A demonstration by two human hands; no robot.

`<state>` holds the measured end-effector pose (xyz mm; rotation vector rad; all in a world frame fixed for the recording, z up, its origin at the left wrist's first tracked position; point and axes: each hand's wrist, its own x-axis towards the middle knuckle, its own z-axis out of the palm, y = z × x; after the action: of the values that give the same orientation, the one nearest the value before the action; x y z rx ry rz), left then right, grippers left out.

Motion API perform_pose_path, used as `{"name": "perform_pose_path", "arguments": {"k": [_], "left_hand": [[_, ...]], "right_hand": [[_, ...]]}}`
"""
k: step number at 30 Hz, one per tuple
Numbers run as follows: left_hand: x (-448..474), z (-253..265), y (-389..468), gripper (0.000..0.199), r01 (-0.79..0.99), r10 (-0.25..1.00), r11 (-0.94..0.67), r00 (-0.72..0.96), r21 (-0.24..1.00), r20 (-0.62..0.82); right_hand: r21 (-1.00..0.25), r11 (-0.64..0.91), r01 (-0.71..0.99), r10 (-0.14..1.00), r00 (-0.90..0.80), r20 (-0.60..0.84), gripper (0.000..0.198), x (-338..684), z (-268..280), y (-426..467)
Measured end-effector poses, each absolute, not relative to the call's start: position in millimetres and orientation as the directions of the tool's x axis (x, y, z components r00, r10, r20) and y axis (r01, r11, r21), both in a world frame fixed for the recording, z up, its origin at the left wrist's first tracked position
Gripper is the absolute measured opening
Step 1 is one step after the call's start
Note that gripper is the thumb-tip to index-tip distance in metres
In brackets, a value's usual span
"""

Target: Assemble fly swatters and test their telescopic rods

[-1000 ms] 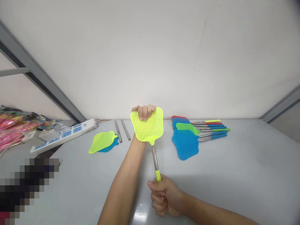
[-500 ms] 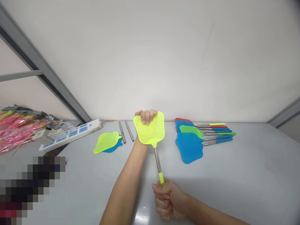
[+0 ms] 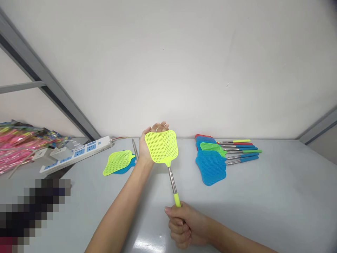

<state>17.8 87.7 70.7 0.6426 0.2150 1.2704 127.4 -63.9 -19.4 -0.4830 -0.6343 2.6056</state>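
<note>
Yellow fly swatter [image 3: 161, 147] stands raised above the grey table [image 3: 263, 200], in front of the person, its mesh head uppermost and its metal shaft leaning a little to the left. The right hand [image 3: 181, 225] is wrapped around the yellow grip at the lower end, thumb laid near the top of the fist. The left hand [image 3: 145, 149] is behind the mesh head, open, with loosely extended fingertips showing above the top edge — whether the palm touches the mesh, I cannot tell. Just beside the left wrist lies a metal rod [image 3: 134, 148], partly hidden by that hand. Left of it, a loose yellow mesh head [image 3: 118, 162] overlaps a loose blue mesh head [image 3: 126, 169]. Farther left are a white power strip [image 3: 105, 142] with adapters plugged in and a heap of plastic-wrapped items [image 3: 21, 147], mostly pink. On the right, well apart from the hands, a group of swatters lies overlapped — a blue swatter [image 3: 211, 170] nearest, a green swatter [image 3: 210, 148] behind it, a red swatter [image 3: 203, 135] at the back, handles pointing right.
</note>
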Motion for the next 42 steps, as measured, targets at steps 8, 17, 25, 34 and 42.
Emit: {"name": "perform_pose_path", "arguments": {"k": [8, 17, 25, 34, 42], "left_hand": [[1.6, 69.5, 63.4, 0.049, -0.684, 0.850, 0.371, 0.522, 0.629, 0.066], [-3.5, 67.6, 50.4, 0.047, -0.665, 0.782, 0.456, 0.616, 0.592, 0.090], [4.6, 57.9, 38.4, 0.072, -0.597, 0.687, 0.583, 0.725, 0.551, 0.058], [5.1, 60.1, 35.5, 0.077, -0.634, 0.692, 0.611, 0.719, 0.474, 0.071], [0.3, 57.0, 37.3, 0.082, -0.643, 0.717, 0.577, 0.694, 0.505, 0.065]], "right_hand": [[-0.537, -0.789, -0.299, 0.499, -0.821, -0.276, 0.035, 124.7, -20.3, -66.7], [-0.665, -0.691, -0.284, 0.584, -0.762, -0.281, 0.036, 121.0, -13.1, -68.2], [-0.691, -0.648, -0.321, 0.605, -0.767, -0.211, 0.038, 119.8, -21.7, -65.8], [-0.727, -0.627, -0.280, 0.627, -0.735, -0.259, 0.044, 117.6, -22.7, -64.7], [-0.704, -0.624, -0.338, 0.642, -0.736, -0.215, 0.045, 114.6, -30.7, -63.7]]}}
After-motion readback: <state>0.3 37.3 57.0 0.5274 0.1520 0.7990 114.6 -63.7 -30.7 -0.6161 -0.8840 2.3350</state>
